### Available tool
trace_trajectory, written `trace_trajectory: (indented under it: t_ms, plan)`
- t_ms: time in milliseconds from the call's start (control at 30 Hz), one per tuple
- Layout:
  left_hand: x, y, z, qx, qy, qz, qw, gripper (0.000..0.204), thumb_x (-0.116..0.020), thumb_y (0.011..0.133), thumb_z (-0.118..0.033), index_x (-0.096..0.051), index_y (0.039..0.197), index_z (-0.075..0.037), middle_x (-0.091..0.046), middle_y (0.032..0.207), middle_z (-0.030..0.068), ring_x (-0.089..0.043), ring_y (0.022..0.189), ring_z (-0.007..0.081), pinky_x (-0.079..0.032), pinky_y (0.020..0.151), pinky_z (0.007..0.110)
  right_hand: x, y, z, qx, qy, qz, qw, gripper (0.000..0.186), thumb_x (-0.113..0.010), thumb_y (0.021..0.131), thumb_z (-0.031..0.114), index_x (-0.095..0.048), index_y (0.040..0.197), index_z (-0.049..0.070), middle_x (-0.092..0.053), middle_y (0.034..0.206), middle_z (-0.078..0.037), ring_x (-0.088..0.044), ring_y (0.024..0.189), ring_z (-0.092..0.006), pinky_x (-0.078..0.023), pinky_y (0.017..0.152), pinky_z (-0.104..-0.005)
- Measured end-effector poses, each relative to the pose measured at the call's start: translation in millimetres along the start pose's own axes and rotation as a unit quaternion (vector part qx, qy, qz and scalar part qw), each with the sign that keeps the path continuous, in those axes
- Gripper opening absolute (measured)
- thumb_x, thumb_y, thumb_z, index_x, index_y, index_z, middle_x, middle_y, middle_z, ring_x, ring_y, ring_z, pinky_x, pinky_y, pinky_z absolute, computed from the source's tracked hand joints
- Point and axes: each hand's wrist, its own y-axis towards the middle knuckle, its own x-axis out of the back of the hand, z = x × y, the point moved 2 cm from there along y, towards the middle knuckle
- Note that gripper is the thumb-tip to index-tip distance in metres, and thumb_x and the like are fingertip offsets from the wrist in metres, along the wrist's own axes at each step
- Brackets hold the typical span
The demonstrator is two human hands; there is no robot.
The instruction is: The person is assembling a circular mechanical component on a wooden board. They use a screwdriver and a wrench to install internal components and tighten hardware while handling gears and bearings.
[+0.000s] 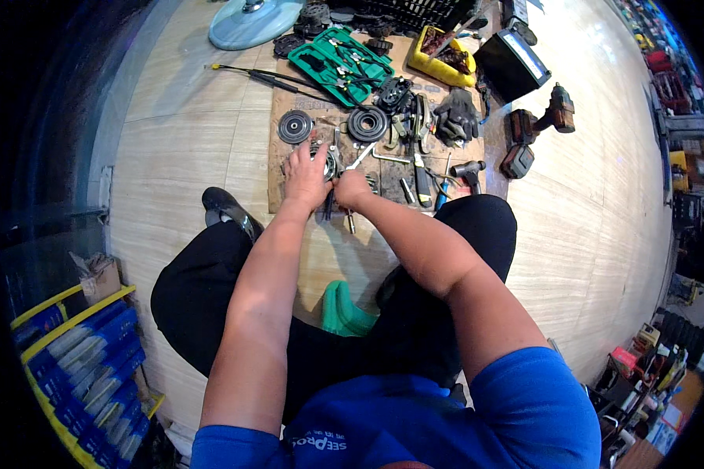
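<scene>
My left hand (307, 178) lies over a round metal part (330, 166) on the cardboard, its fingers curved around it and hiding most of it. Close beside it, my right hand (353, 190) is closed in a fist around a flat silver bar-shaped tool (360, 158) that points up and to the right. What lies under the fist is hidden. Just beyond my hands sit two round grooved pulleys, a smaller one (295, 126) at the left and a larger one (367, 123) at the right. An L-shaped hex key (391, 158) lies right of my right hand.
Flattened cardboard (283, 184) carries a green tool case (340, 66), black gloves (457, 117), a hammer (469, 172) and pliers (442, 191). A yellow tub (442, 56), a black battery (513, 64) and a cordless impact driver (555, 109) stand beyond, at the right.
</scene>
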Motion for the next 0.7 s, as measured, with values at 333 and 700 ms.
trace_trajectory:
  t_ms: [333, 700]
  plan:
    - [-4.0, 2.6, -4.4, 0.022, 0.003, 0.001, 1.0, 0.087, -0.088, 0.068, -0.021, -0.047, 0.145, -0.017, -0.036, 0.15, 0.0169, -0.038, 0.136, 0.0413, -0.036, 0.111, 0.054, -6.6, 2.1, -14.9, -0.058, 0.194, -0.002, 0.979, 0.037, -0.053, 0.097, 0.032, -0.075, 0.102, 0.002, -0.07, 0.105, -0.026, -0.067, 0.102, -0.0418, -0.053, 0.091, -0.0485]
    - [-3.3, 4.3, -8.3, 0.026, 0.008, -0.007, 1.0, 0.086, -0.089, 0.068, -0.027, -0.048, 0.144, -0.023, -0.035, 0.151, 0.0156, -0.033, 0.141, 0.0384, -0.038, 0.106, 0.064, 3.9, 0.4, -26.2, 0.004, 0.121, -0.06, 0.991, 0.044, -0.061, 0.095, 0.035, -0.069, 0.1, -0.007, -0.067, 0.1, -0.034, -0.066, 0.1, -0.0474, -0.052, 0.089, -0.051]
